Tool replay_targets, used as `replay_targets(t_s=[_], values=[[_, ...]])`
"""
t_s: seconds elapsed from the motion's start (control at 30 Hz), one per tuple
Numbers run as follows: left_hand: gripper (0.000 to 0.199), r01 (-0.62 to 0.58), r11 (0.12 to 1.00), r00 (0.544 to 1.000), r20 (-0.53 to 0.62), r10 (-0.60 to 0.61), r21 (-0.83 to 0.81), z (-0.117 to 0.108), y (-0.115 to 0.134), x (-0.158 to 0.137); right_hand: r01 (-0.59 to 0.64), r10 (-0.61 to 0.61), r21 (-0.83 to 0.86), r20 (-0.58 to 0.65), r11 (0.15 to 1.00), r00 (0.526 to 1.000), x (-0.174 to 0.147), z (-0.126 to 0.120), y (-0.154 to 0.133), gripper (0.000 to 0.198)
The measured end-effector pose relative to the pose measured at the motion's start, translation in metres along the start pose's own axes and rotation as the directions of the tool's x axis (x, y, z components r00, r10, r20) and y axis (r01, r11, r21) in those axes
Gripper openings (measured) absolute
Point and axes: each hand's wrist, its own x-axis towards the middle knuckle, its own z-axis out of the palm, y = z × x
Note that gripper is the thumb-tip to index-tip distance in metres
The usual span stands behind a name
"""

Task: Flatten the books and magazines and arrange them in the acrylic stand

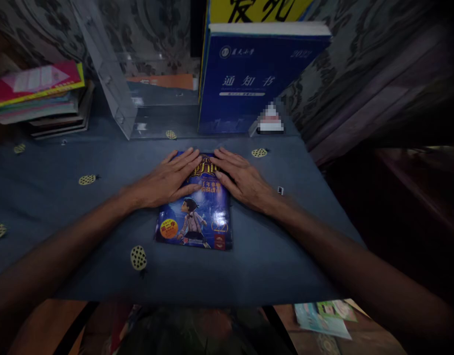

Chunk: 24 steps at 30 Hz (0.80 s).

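Note:
A blue illustrated book [197,217] lies closed and face up on the blue tablecloth [271,256], with a cartoon figure and gold lettering on its cover. My left hand [171,177] rests flat across the upper left of the cover, fingers stretched out. From the other side, my right hand [240,177] lies on the upper right part, its fingers also extended and flat. Part of the title is hidden under the hands. The lower half of the cover shows fully.
Behind the book stands a clear plastic rack [116,98] holding an upright blue book [256,74] and a yellow one [264,10]. A pile of books [45,98] sits at the left. Papers [323,315] lie below the table's front edge at the right.

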Motion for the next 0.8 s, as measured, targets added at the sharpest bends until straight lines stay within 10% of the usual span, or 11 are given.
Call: replay_targets(t_s=[0.8], values=[[0.054, -0.060, 0.996, 0.998, -0.026, 0.058, -0.072, -0.002, 0.010, -0.005, 0.031, -0.037, -0.074, -0.091, 0.997, 0.995, -0.018, -0.007, -0.011, 0.038]])
